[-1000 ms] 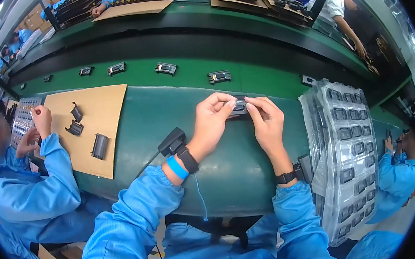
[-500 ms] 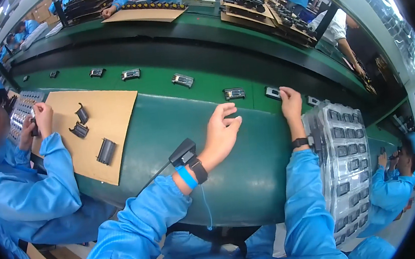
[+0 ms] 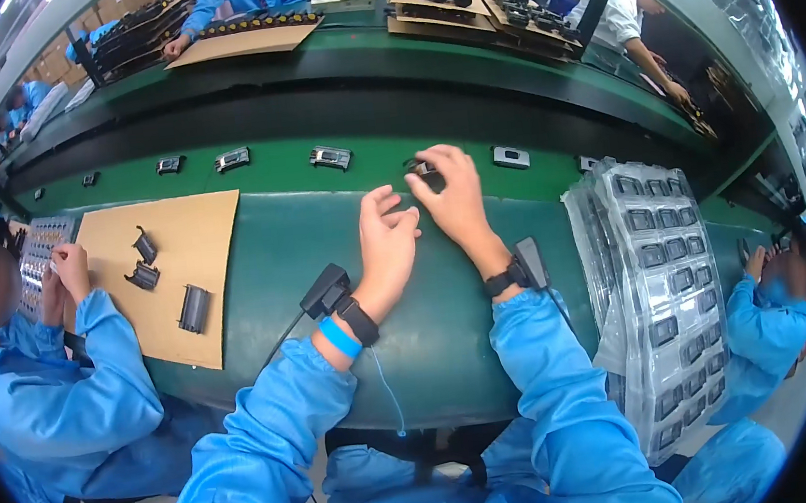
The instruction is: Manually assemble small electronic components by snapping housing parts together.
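At the near edge of the green conveyor belt, my right hand (image 3: 454, 200) has its thumb and fingers closed around a small dark rectangular electronic module (image 3: 425, 168), largely covered by the fingers. Just left of it, my left hand (image 3: 388, 250) hovers above the dark green work surface (image 3: 323, 230). Its fingers are loosely bent, the index finger and thumb apart, with nothing visible between them. A similar module (image 3: 330, 158) lies on the belt to the left. To the right sits one with a pale grey top (image 3: 510, 157).
Stacked clear plastic trays (image 3: 634, 316) of dark parts stand at my right. On my left, a cardboard sheet (image 3: 198, 242) bears several black curved housings (image 3: 194, 308), beside a seated co-worker (image 3: 55, 363). A metal frame crosses above the belt (image 3: 269, 172).
My right hand has let go of the pale-topped module and moved left to grip a dark one. My left hand has moved only slightly relative to the surface. The view has shifted.
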A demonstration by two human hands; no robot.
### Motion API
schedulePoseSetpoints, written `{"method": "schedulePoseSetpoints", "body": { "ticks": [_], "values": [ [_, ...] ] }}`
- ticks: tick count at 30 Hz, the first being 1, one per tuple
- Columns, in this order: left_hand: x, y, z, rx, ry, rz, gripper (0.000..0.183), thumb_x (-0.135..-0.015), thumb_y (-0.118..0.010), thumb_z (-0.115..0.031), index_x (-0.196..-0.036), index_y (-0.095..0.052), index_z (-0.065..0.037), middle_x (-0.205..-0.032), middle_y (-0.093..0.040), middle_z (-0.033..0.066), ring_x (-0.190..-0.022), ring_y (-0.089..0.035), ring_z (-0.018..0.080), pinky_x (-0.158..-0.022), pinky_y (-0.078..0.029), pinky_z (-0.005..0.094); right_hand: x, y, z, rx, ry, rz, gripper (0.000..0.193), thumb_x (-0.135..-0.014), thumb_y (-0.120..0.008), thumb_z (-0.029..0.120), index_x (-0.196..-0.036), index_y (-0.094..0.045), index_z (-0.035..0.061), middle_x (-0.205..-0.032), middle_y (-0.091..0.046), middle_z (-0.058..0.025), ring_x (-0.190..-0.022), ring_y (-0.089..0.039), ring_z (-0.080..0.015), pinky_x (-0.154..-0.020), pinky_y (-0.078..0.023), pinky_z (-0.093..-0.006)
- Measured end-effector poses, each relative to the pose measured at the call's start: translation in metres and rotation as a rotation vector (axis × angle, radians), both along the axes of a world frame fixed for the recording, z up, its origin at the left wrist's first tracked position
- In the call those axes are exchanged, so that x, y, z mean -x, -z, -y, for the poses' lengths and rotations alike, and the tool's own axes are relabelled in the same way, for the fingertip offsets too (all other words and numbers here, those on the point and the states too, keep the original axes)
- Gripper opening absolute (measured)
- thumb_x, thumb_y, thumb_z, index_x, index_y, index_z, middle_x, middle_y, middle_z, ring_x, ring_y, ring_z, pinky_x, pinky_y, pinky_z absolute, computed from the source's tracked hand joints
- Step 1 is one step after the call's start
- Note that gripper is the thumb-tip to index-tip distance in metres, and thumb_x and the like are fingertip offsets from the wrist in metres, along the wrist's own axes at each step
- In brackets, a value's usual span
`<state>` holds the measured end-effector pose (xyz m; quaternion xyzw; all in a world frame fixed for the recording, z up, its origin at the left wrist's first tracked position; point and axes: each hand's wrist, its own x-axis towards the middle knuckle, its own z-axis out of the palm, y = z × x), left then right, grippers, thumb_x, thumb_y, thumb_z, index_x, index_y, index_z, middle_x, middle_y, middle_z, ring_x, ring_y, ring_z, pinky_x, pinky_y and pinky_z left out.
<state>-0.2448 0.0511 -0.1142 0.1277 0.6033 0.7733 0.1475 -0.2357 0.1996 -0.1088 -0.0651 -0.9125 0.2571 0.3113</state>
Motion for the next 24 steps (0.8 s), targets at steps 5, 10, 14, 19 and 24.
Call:
{"method": "schedulePoseSetpoints", "body": {
  "ticks": [5, 10, 14, 19, 24],
  "values": [
    [0.001, 0.002, 0.002, -0.135, 0.133, -0.046, 0.038, -0.103, -0.066, -0.012, -0.136, -0.052, 0.001, -0.115, -0.071, 0.0146, -0.104, -0.07, 0.0185, -0.085, -0.058, 0.0307, -0.051, -0.005, 0.017, 0.065, -0.151, -0.244, 0.042, -0.08, -0.084, 0.011, -0.119, -0.071, 0.003, -0.128, -0.066, -0.0172, -0.116, -0.063, -0.0362, -0.098, -0.054, -0.0423],
    [-0.001, -0.006, 0.005, -0.209, 0.22, 0.009, 0.02, -0.101, -0.065, -0.003, -0.12, -0.064, 0.003, -0.103, -0.075, 0.0111, -0.09, -0.072, 0.0144, -0.08, -0.061, 0.0284, -0.097, -0.014, 0.024, 0.81, -0.35, -0.213, 0.035, -0.092, -0.07, -0.005, -0.126, -0.067, -0.0035, -0.136, -0.059, -0.0149, -0.116, -0.066, -0.0236, -0.096, -0.057, -0.0353],
    [-0.009, -0.008, 0.002, -0.129, 0.261, -0.074, 0.016, -0.101, -0.065, -0.002, -0.116, -0.066, 0.004, -0.102, -0.074, 0.01, -0.089, -0.071, 0.0131, -0.079, -0.061, 0.0292, -0.103, -0.016, 0.002, 1.007, -0.272, -0.125, 0.034, -0.096, -0.063, -0.009, -0.13, -0.065, -0.0069, -0.127, -0.061, -0.0121, -0.102, -0.07, -0.0169, -0.09, -0.06, -0.0295],
    [-0.011, -0.006, 0.003, -0.161, 0.254, -0.083, 0.016, -0.1, -0.066, -0.002, -0.115, -0.066, 0.004, -0.104, -0.073, 0.0104, -0.09, -0.07, 0.0129, -0.079, -0.061, 0.0288, -0.1, -0.013, 0.003, 1.032, -0.217, -0.094, 0.028, -0.097, -0.066, -0.004, -0.125, -0.068, -0.0068, -0.11, -0.068, -0.008, -0.095, -0.07, -0.0136, -0.085, -0.061, -0.0282],
    [-0.013, -0.005, 0.003, -0.125, 0.263, -0.102, 0.018, -0.098, -0.068, -0.001, -0.115, -0.066, 0.003, -0.105, -0.073, 0.0101, -0.092, -0.07, 0.0128, -0.079, -0.061, 0.0285, -0.101, -0.015, 0.006, 0.983, -0.185, -0.075, 0.025, -0.098, -0.068, 0.0, -0.122, -0.071, -0.0058, -0.102, -0.071, -0.0062, -0.091, -0.068, -0.0107, -0.081, -0.06, -0.0267]
  ]
}}
